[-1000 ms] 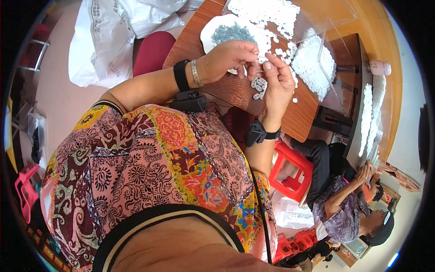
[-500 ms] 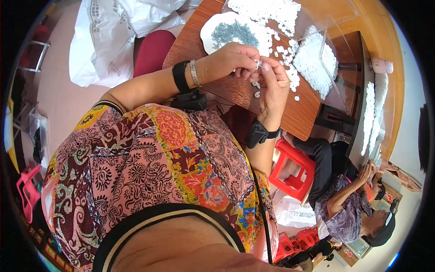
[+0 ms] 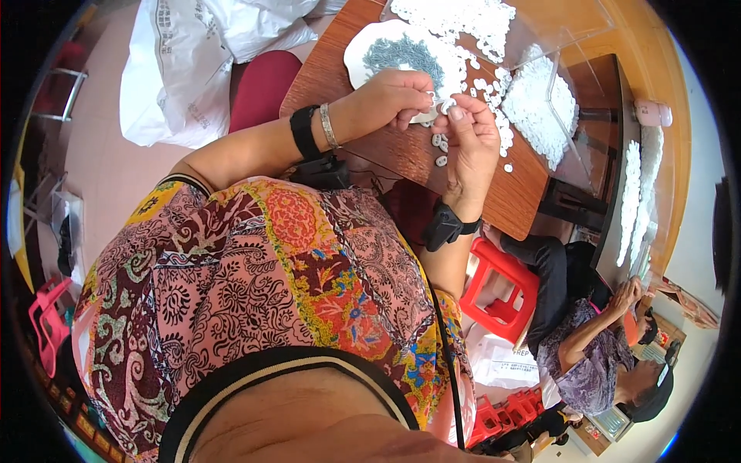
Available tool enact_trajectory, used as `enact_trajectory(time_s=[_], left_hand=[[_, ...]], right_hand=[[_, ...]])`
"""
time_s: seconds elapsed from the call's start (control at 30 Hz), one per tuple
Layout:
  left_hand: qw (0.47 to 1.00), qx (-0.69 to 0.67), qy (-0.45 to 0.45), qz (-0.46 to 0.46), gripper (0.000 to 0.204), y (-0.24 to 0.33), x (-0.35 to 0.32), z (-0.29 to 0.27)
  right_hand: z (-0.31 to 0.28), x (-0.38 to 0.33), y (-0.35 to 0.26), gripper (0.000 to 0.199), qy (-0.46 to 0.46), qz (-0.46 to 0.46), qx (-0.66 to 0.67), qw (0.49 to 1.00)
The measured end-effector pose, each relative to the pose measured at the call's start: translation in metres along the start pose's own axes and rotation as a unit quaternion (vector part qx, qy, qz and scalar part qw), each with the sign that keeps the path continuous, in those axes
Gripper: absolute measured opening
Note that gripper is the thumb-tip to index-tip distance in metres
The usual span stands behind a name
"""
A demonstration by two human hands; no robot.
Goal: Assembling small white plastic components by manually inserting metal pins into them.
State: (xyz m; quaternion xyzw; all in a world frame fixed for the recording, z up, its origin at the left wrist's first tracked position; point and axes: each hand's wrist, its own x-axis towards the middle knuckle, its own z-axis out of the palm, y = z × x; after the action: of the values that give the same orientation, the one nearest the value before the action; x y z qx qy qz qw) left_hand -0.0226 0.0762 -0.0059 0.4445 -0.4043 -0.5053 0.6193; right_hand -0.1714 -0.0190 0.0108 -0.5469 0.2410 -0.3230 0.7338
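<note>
Over the near part of the brown wooden table (image 3: 505, 197), my two hands face each other a small gap apart. The fingers of my left hand (image 3: 400, 94) are pinched on a small white plastic piece, mostly covered by the fingertips. My right hand (image 3: 472, 143) grips another small white plastic piece (image 3: 447, 106) between thumb and forefinger. Just beyond my left hand is a white plate (image 3: 355, 52) bearing a heap of thin grey metal pins (image 3: 401, 58). Small white oval pieces (image 3: 441, 161) with holes lie loose beside and below my right hand.
More white pieces (image 3: 455, 15) cover the table's far side, and a large pile (image 3: 540, 108) sits to the right. Red stools (image 3: 502, 289) stand below right. Another person (image 3: 583, 355) works at a dark table (image 3: 610, 193). White sacks (image 3: 174, 77) are at the left.
My hands have drawn slightly apart, from touching around one white piece to a small gap, with a white bit at each set of fingertips.
</note>
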Motion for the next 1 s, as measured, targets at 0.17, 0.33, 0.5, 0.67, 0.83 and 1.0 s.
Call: enact_trajectory(time_s=[0.17,0.33,0.5,0.67,0.83,1.0], left_hand=[[0.998,0.057,0.007,0.03,0.024,-0.002,0.001,0.003],[0.996,0.079,0.016,0.033,0.024,0.0,0.0,0.005],[0.997,0.069,0.024,0.034,0.024,-0.005,0.001,0.001],[0.995,0.087,0.03,0.033,0.024,-0.008,0.0,0.001],[0.994,0.097,0.034,0.03,0.024,-0.007,-0.001,0.003],[0.993,0.097,0.053,0.041,0.022,-0.01,0.002,0.005]], right_hand=[[0.004,-0.001,0.001,0.015,0.011,-0.006,-0.012,1.0],[0.006,-0.001,-0.002,0.015,0.014,-0.018,-0.04,0.999],[0.007,-0.002,-0.006,0.015,0.027,-0.011,-0.054,0.998],[0.01,-0.003,-0.006,0.014,0.021,-0.026,-0.081,0.996],[0.012,-0.004,-0.006,0.014,0.025,-0.034,-0.117,0.992],[0.017,-0.006,-0.006,0.014,0.022,-0.033,-0.158,0.987]])
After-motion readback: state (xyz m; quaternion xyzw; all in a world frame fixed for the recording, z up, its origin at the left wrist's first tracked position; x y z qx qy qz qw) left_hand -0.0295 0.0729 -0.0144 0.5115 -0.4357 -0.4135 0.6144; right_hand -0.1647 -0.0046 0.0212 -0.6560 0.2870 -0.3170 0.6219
